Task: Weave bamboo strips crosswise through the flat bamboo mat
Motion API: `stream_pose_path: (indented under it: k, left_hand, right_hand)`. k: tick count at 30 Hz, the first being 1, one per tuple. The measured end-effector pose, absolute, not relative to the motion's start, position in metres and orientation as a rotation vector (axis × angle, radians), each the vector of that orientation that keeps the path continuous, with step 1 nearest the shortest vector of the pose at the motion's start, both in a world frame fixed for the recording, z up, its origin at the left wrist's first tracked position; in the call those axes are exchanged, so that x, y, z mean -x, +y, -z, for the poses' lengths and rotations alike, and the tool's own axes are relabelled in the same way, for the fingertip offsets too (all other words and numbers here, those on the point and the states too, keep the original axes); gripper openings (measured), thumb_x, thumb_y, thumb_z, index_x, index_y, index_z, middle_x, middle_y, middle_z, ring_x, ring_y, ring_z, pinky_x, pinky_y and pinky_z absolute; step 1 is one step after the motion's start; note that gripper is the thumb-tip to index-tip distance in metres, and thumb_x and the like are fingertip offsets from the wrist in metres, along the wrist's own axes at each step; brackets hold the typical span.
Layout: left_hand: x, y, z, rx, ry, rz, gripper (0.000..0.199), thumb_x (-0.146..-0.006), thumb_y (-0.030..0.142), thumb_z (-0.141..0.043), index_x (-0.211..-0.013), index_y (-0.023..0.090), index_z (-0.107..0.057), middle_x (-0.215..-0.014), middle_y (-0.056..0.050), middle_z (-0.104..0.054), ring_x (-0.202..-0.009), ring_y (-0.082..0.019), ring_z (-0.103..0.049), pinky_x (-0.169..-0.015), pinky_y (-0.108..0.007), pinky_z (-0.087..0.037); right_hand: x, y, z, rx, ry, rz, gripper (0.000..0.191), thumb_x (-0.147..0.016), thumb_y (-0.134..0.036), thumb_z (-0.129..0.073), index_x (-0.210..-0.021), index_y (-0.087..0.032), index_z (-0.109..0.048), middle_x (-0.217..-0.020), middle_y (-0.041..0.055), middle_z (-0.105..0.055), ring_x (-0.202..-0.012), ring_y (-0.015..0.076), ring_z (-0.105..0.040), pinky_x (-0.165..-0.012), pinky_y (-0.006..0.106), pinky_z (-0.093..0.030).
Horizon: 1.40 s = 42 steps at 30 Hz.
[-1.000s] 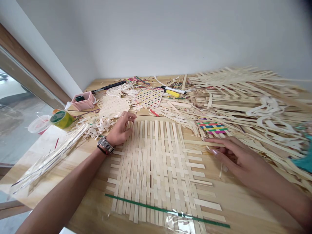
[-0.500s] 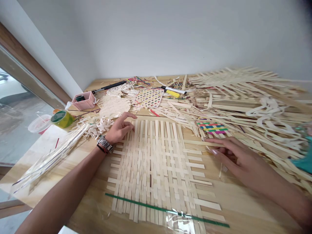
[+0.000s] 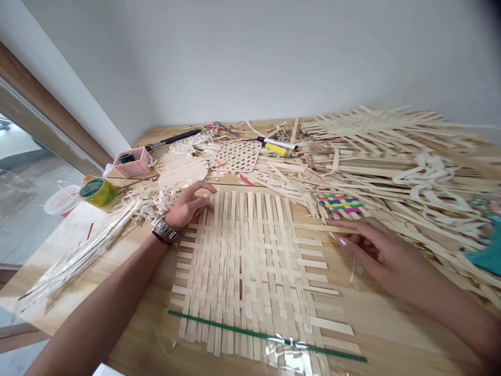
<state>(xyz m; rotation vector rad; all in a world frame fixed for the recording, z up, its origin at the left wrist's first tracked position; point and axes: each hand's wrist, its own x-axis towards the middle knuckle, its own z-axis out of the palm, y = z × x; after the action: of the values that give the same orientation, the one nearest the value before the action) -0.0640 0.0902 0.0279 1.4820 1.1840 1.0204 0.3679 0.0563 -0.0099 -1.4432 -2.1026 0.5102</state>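
A woven mat of pale flat strips, perhaps bamboo (image 3: 242,266), lies on the wooden table with loose ends along its edges. At its far left corner rests my left hand (image 3: 191,206), index finger stretched out and the others loosely bent, touching the strip ends without gripping anything visible. On the right, my right hand (image 3: 370,243) pinches the end of a pale strip (image 3: 307,227) that sticks out of the mat's far right side. Its curled fingers are partly hidden. A narrow green strip (image 3: 235,329) crosses the near end of the mat, beside shiny clear tape (image 3: 287,355).
Loose strips (image 3: 364,172) cover the back right. Behind the mat lie a patterned woven piece (image 3: 237,156), a marker (image 3: 277,143) and a yellow tool (image 3: 276,149). To the left stand a pink basket (image 3: 132,163), a tape roll (image 3: 97,192) and a plastic cup (image 3: 62,201).
The whole view has shifted very slightly. Both hands keep nearly the same place, the right one still at the strip's end; the mat looks unchanged.
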Motion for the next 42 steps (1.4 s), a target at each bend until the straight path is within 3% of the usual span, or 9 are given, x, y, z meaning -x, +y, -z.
stream_pose_path:
  k: [3, 6, 8, 10, 16, 25, 31, 36, 42]
  left_hand:
    - [0.066, 0.092, -0.027, -1.449, 1.176, -1.005, 0.033, -0.086, 0.033, -0.07, -0.115, 0.017, -0.065, -0.059, 0.003, -0.063, -0.05, -0.013, -0.06, -0.043, -0.021, -0.026]
    - [0.068, 0.094, -0.025, -1.403, 1.142, -1.027, 0.036, -0.085, 0.034, -0.073, -0.116, 0.018, -0.063, -0.09, -0.003, -0.075, -0.054, -0.011, -0.064, -0.042, -0.02, -0.033]
    - [0.069, 0.095, -0.024, -1.38, 1.113, -1.058, 0.04, -0.083, 0.034, -0.075, -0.118, 0.02, -0.061, -0.116, -0.007, -0.073, -0.063, -0.013, -0.071, -0.042, -0.02, -0.036]
    - [0.069, 0.096, -0.024, -1.373, 1.091, -1.075, 0.042, -0.083, 0.034, -0.077, -0.12, 0.02, -0.061, -0.128, -0.008, -0.067, -0.071, -0.015, -0.075, -0.043, -0.019, -0.039]
    - [0.069, 0.096, -0.024, -1.383, 1.031, -1.0, 0.037, -0.088, 0.034, -0.076, -0.12, 0.019, -0.064, -0.097, -0.003, -0.068, -0.076, -0.017, -0.074, -0.045, -0.019, -0.043]
    - [0.067, 0.094, -0.028, -1.539, 1.121, -0.869, 0.029, -0.091, 0.037, -0.07, -0.111, 0.017, -0.072, -0.097, -0.007, -0.077, -0.062, -0.012, -0.063, -0.048, -0.022, -0.044]
    - [0.068, 0.093, -0.035, -1.668, 1.158, -0.745, 0.028, -0.095, 0.039, -0.065, -0.1, 0.016, -0.079, -0.072, -0.003, -0.07, -0.053, -0.011, -0.052, -0.051, -0.024, -0.041]
    - [0.069, 0.093, -0.033, -1.687, 1.179, -0.773, 0.027, -0.095, 0.041, -0.068, -0.102, 0.018, -0.079, -0.076, -0.003, -0.069, -0.056, -0.012, -0.052, -0.051, -0.025, -0.039]
    - [0.07, 0.095, -0.029, -1.642, 1.168, -0.839, 0.026, -0.092, 0.039, -0.07, -0.103, 0.018, -0.078, -0.088, -0.005, -0.072, -0.06, -0.012, -0.055, -0.054, -0.025, -0.043]
  right_hand:
    - [-0.367, 0.056, 0.009, 1.437, -2.105, -0.501, 0.04, -0.098, -0.058, -0.053, -0.121, -0.031, -0.072, -0.106, 0.008, -0.069, -0.084, 0.0238, -0.069, -0.077, 0.041, -0.06]
    - [-0.366, 0.056, 0.008, 1.438, -2.106, -0.508, 0.039, -0.098, -0.057, -0.054, -0.12, -0.031, -0.072, -0.106, 0.0082, -0.069, -0.084, 0.024, -0.07, -0.076, 0.041, -0.06]
    - [-0.366, 0.056, 0.008, 1.443, -2.1, -0.517, 0.039, -0.097, -0.057, -0.054, -0.119, -0.031, -0.072, -0.106, 0.0082, -0.069, -0.083, 0.0236, -0.07, -0.075, 0.041, -0.06]
    - [-0.366, 0.057, 0.008, 1.454, -2.099, -0.524, 0.038, -0.097, -0.057, -0.055, -0.12, -0.031, -0.072, -0.108, 0.0082, -0.069, -0.083, 0.0233, -0.07, -0.075, 0.04, -0.06]
    - [-0.368, 0.056, 0.01, 1.478, -2.102, -0.551, 0.039, -0.098, -0.057, -0.054, -0.122, -0.032, -0.071, -0.113, 0.0078, -0.069, -0.088, 0.0233, -0.07, -0.076, 0.04, -0.059]
    - [-0.369, 0.056, 0.011, 1.467, -2.105, -0.567, 0.04, -0.1, -0.057, -0.052, -0.127, -0.031, -0.069, -0.118, 0.0077, -0.068, -0.09, 0.0221, -0.069, -0.076, 0.038, -0.058]
    - [-0.366, 0.055, 0.009, 1.463, -2.085, -0.575, 0.043, -0.099, -0.06, -0.053, -0.124, -0.03, -0.071, -0.108, 0.0068, -0.066, -0.082, 0.0213, -0.065, -0.073, 0.038, -0.057]
    - [-0.366, 0.054, 0.01, 1.445, -2.084, -0.585, 0.042, -0.101, -0.059, -0.053, -0.125, -0.03, -0.071, -0.103, 0.0063, -0.064, -0.079, 0.0206, -0.063, -0.069, 0.036, -0.055]
    - [-0.364, 0.054, 0.005, 1.44, -2.086, -0.579, 0.04, -0.1, -0.057, -0.053, -0.122, -0.029, -0.071, -0.111, 0.0083, -0.067, -0.083, 0.0212, -0.066, -0.072, 0.037, -0.056]
